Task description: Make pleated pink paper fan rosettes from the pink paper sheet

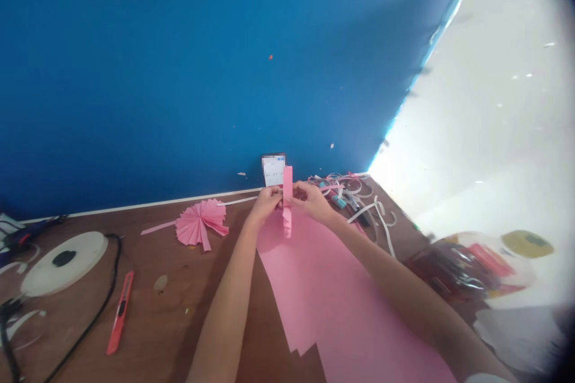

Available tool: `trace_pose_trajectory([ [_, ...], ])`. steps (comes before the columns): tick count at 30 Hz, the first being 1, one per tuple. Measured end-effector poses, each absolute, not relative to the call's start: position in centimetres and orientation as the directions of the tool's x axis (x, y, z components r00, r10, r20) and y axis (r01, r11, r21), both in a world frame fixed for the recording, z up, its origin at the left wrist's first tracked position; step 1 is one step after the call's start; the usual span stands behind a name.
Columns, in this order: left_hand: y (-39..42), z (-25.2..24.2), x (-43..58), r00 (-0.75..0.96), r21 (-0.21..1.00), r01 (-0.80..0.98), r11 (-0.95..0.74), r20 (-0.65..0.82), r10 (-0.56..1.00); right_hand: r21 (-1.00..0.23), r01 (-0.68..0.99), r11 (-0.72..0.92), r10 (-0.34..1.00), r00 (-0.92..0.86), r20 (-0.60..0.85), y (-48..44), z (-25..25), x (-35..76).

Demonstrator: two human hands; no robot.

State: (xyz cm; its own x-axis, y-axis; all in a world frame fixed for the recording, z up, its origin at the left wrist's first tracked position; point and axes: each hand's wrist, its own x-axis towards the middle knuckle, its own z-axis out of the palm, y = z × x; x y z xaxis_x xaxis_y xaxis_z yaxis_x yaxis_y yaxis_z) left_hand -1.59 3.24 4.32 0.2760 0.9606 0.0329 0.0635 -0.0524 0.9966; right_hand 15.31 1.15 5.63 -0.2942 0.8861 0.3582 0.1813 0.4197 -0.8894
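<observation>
Both hands are raised over the far end of the table, pinching a narrow pink paper strip [288,182] that stands upright, its lower end creased in small folds. My left hand [268,200] grips its left edge with closed fingers. From the right, my right hand [312,200] closes on the same strip near its middle. Beneath both hands and my right forearm lie large pink paper sheets [309,287], with a notched edge at the near left. Left of my hands rests a pleated pink paper fan [202,224] with loose strips beside it.
A red box cutter [120,314] and a white disc [65,263] with a black cable [112,281] lie at the left. A phone-like screen [274,169] leans on the blue wall [202,72]. Tangled white strips [359,191] and a plastic bag [462,266] sit at the right.
</observation>
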Motion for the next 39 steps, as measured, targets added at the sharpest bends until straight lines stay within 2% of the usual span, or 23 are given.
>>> trace_pose_trajectory([
  [15,3.2,4.3,-1.3,0.254,0.996,0.07,-0.056,0.037,0.967,-0.968,-0.029,0.249,0.936,-0.25,0.248,1.2,6.1,15.2],
  [39,3.0,4.4,-1.1,0.24,0.999,0.027,-0.022,0.015,0.971,-0.901,0.196,0.386,0.908,-0.253,0.334,1.9,5.1,15.5],
])
